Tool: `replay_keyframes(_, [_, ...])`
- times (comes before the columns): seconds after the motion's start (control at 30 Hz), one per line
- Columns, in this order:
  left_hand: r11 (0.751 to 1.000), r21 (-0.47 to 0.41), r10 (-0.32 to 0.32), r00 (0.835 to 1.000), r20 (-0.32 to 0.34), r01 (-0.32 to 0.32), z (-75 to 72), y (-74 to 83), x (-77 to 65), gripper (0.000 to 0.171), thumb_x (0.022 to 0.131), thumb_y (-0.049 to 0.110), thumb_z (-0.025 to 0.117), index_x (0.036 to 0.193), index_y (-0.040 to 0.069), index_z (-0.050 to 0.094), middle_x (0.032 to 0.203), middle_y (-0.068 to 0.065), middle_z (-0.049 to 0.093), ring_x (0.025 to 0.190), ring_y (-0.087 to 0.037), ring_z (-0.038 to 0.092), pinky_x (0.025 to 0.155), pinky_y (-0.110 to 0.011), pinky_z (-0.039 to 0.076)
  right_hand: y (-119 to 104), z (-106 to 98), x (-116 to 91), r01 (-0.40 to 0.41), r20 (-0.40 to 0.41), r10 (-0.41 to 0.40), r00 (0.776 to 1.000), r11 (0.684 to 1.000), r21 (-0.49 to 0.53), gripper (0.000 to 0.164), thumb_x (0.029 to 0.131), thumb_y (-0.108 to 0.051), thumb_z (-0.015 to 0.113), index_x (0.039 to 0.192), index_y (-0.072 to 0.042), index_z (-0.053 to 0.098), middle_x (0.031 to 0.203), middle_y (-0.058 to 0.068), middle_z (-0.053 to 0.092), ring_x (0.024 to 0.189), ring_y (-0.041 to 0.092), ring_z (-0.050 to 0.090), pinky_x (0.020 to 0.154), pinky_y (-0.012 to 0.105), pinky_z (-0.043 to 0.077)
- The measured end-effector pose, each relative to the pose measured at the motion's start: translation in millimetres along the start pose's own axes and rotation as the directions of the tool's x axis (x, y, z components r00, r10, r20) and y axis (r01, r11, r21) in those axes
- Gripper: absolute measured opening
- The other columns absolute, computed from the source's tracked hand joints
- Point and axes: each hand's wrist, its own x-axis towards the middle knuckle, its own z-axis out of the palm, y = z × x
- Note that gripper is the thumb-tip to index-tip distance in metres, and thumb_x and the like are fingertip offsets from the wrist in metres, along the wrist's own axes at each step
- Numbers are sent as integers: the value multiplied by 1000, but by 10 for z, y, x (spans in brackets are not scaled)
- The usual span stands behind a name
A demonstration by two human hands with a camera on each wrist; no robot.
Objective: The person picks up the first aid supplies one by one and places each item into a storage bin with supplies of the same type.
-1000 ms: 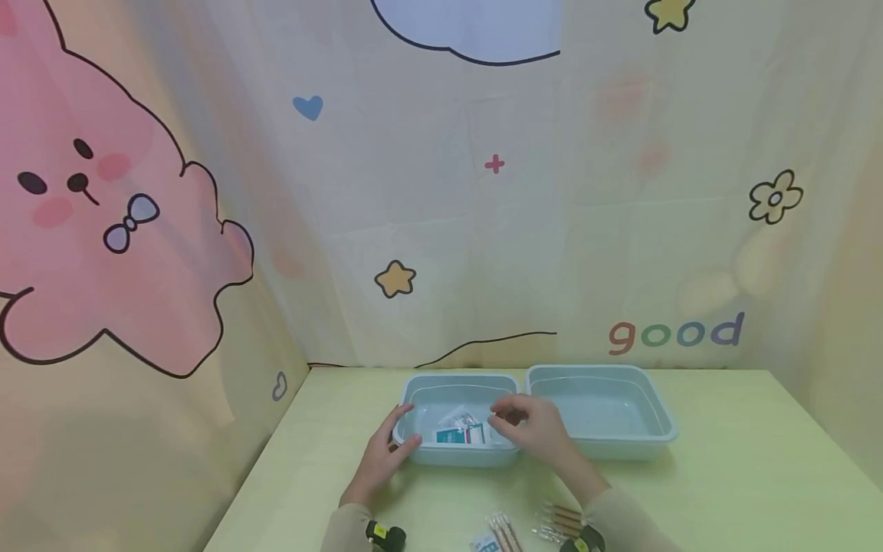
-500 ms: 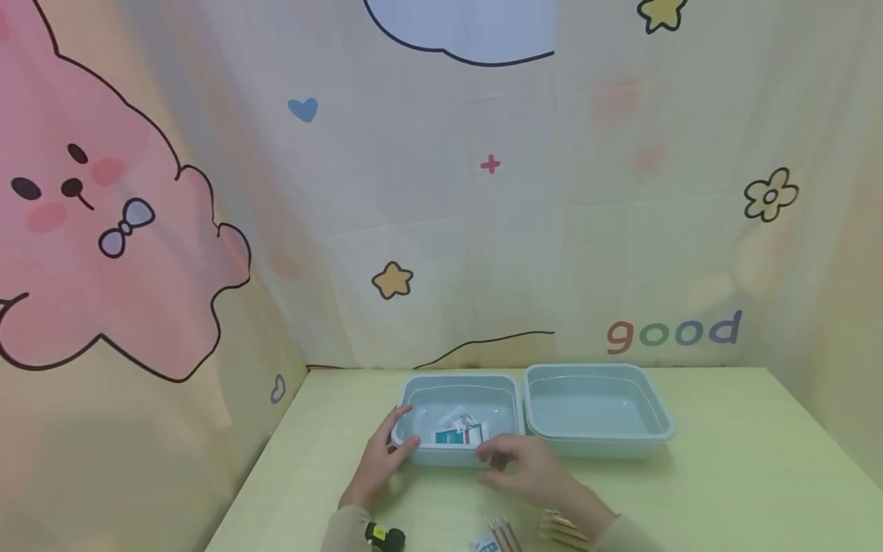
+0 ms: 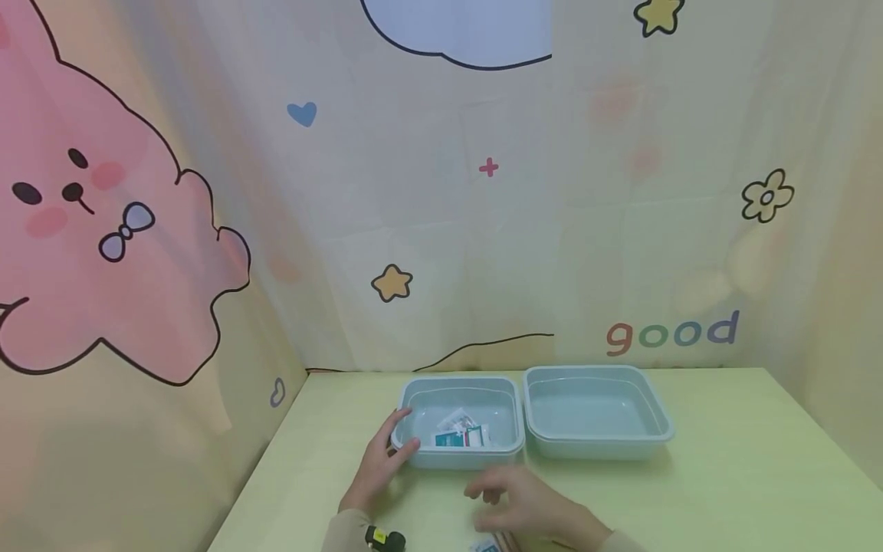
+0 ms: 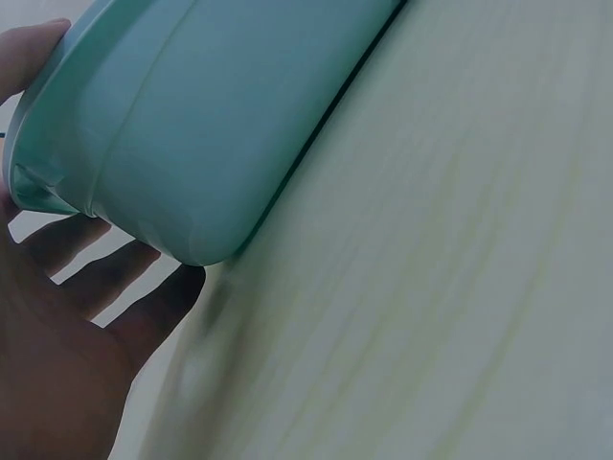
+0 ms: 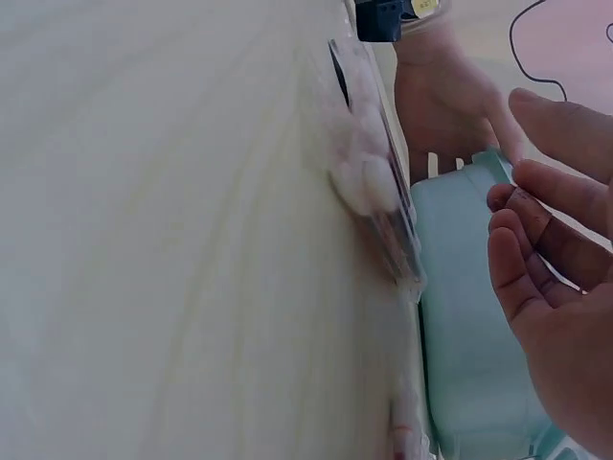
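Note:
My left hand [image 3: 379, 462] grips the left corner of a light blue plastic basin [image 3: 458, 458]. In the left wrist view its lower fingers lie against the outer wall, and another finger crosses the rim. Inside the basin are a teal-and-white packet [image 3: 450, 439] and a clear packet [image 3: 457, 419]. My right hand [image 3: 527, 502] hovers over the table in front of the basin, fingers loosely bent and holding nothing. Below it, partly hidden, lie a printed packet [image 3: 486, 546] and brown sticks [image 3: 508, 541]. The right wrist view shows a blurred clear pack with white rounded ends [image 5: 369, 177].
A second light blue basin [image 3: 599, 448] stands close to the right of the first; no contents show in it. The pale yellow-green table [image 3: 731, 475] ends at a printed curtain [image 3: 441, 230] behind and at the left.
My right hand has moved from over the left basin, down and back toward the sticks and packet near the front. The left hand has stayed at the basin's corner.

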Motion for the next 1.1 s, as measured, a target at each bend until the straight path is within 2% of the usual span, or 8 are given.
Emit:
replay_keyframes(0.13, [1000, -8, -2, 1000, 3, 2, 1, 57, -32, 58, 95, 33, 63, 147, 23, 41, 160, -19, 23, 143, -45, 28, 110, -62, 34, -42, -2, -6, -53, 81, 52, 995, 999, 7, 35, 83, -25, 78, 113, -9, 68, 105, 6, 71, 88, 4, 61, 76, 21, 53])
replay_keyframes(0.23, [1000, -12, 6, 1000, 13, -5, -28, 181, -84, 58, 94, 34, 63, 146, 21, 42, 159, -23, 24, 142, -47, 29, 110, -63, 34, -58, -1, -12, -122, 138, 119, 983, 992, 13, 38, 83, -29, 78, 115, -12, 68, 109, 1, 70, 92, 2, 59, 77, 21, 53])
replay_keyframes(0.37, [1000, -12, 12, 1000, 24, -12, -73, 357, -148, 56, 94, 35, 64, 145, 22, 43, 157, -25, 25, 141, -48, 30, 108, -62, 35, -48, 5, -8, -169, 186, 166, 968, 986, 1, 40, 81, -32, 78, 116, -16, 69, 110, -4, 69, 93, 0, 58, 77, 21, 53])
replay_keyframes(0.6, [1000, -21, -3, 1000, 17, 3, -92, 450, -176, 55, 93, 35, 65, 143, 22, 45, 157, -24, 26, 140, -48, 31, 108, -63, 35, 0, 22, 14, -100, 221, 110, 969, 993, -57, 39, 81, -32, 79, 115, -14, 69, 105, -5, 68, 88, 0, 57, 74, 17, 52])
replay_keyframes(0.73, [1000, -19, 4, 1000, 23, -3, -86, 401, -140, 58, 94, 35, 64, 146, 21, 43, 157, -25, 24, 140, -48, 32, 108, -62, 35, 9, 31, 2, -57, 231, 74, 970, 995, -81, 38, 81, -31, 79, 114, -13, 70, 99, -5, 68, 83, -1, 56, 71, 14, 50])
replay_keyframes(0.93, [1000, 1, -1, 1000, -3, 1, -5, 84, -16, 57, 94, 33, 64, 146, 25, 42, 160, -19, 23, 142, -46, 30, 108, -62, 35, 23, 43, -15, -74, 251, 96, 963, 993, -94, 36, 82, -28, 78, 114, -14, 70, 96, -8, 66, 80, -2, 54, 68, 13, 49])
replay_keyframes(1.0, [1000, 11, 5, 1000, -11, -5, 11, 11, 2, 56, 94, 32, 64, 145, 27, 43, 160, -17, 24, 142, -45, 30, 108, -62, 37, 32, 52, -22, -53, 252, 80, 964, 992, -110, 35, 81, -27, 78, 114, -15, 71, 95, -9, 65, 79, -3, 54, 68, 12, 48])
replay_keyframes(1.1, [1000, -3, 3, 1000, -7, -3, 15, 69, -35, 56, 95, 29, 64, 146, 25, 42, 159, -19, 24, 141, -47, 30, 107, -63, 38, 33, 58, -41, -49, 261, 83, 962, 990, -134, 34, 82, -28, 77, 113, -17, 71, 95, -11, 65, 80, -3, 54, 69, 12, 48])
